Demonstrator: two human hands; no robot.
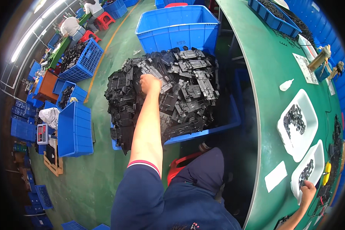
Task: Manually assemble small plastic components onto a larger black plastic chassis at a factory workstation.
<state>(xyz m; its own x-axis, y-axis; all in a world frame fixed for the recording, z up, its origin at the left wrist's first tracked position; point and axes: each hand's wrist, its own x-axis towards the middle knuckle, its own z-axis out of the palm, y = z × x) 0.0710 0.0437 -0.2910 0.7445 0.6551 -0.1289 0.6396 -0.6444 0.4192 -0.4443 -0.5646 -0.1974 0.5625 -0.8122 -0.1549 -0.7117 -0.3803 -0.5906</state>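
Note:
My left arm is stretched out over a big heap of black molded plastic parts (188, 100) in a low blue crate (203, 136). My left hand (150, 83) has its fingers curled at the near end of one long black plastic part (152, 71) on top of the heap; the fingertips are partly hidden. Off to the right, my right hand (308, 191) dips into a white tray (318, 158) of small black pieces (306, 171). Its fingers are pinched together near the tray's low end, and what lies between them is too small to make out.
A second white tray (312, 128) of small black pieces, a white paper (276, 176) and a small white bottle (286, 84) lie on the green table (257, 50). Large blue bins (178, 36) stand beyond the heap and at left. Two people sit far left.

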